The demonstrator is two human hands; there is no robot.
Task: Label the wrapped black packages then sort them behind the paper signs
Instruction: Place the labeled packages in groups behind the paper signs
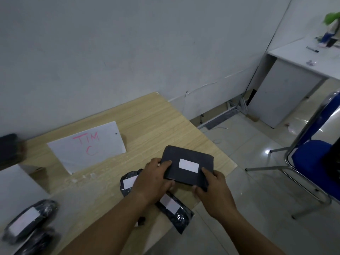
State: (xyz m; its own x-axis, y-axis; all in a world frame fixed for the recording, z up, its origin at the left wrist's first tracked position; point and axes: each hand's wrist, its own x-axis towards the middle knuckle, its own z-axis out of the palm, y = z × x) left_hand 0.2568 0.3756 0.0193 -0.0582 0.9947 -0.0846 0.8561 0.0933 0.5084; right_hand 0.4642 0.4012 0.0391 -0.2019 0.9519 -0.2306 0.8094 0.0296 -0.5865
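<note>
I hold a flat black package [191,155] with a white label on top, just above the wooden table [150,122]. My left hand [154,178] grips its left edge and my right hand [213,186] grips its near right corner. Under my hands lie two more labelled black packages, one [127,183] to the left and one [176,210] near the table's front edge. Another labelled package [27,218] lies at the lower left. A paper sign [86,146] with "TIM C" in pink stands propped behind them.
A dark object [9,150] sits at the table's far left edge by the wall. A blue chair [316,155] stands on the tiled floor to the right. A white desk [301,57] with a pen and a plant is at the back right.
</note>
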